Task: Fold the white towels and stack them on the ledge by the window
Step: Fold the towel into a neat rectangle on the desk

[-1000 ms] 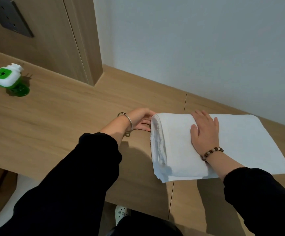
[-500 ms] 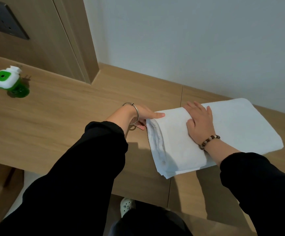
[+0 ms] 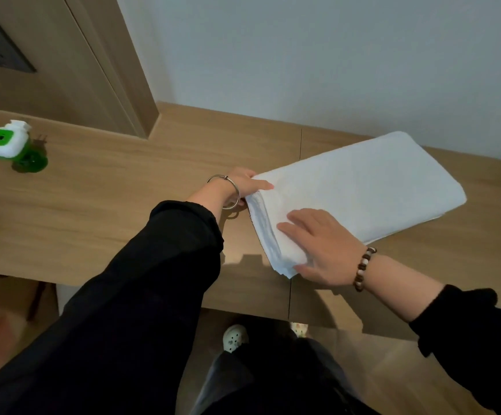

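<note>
Black sleeves, silver bangle left wrist, brown-white bead bracelet right, pale clogs

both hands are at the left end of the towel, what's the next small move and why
Probably fold that end over toward the right. The left hand pinches the towel at its far left corner, the right hand rests on the near one, and the towel looks long enough to halve.
</note>
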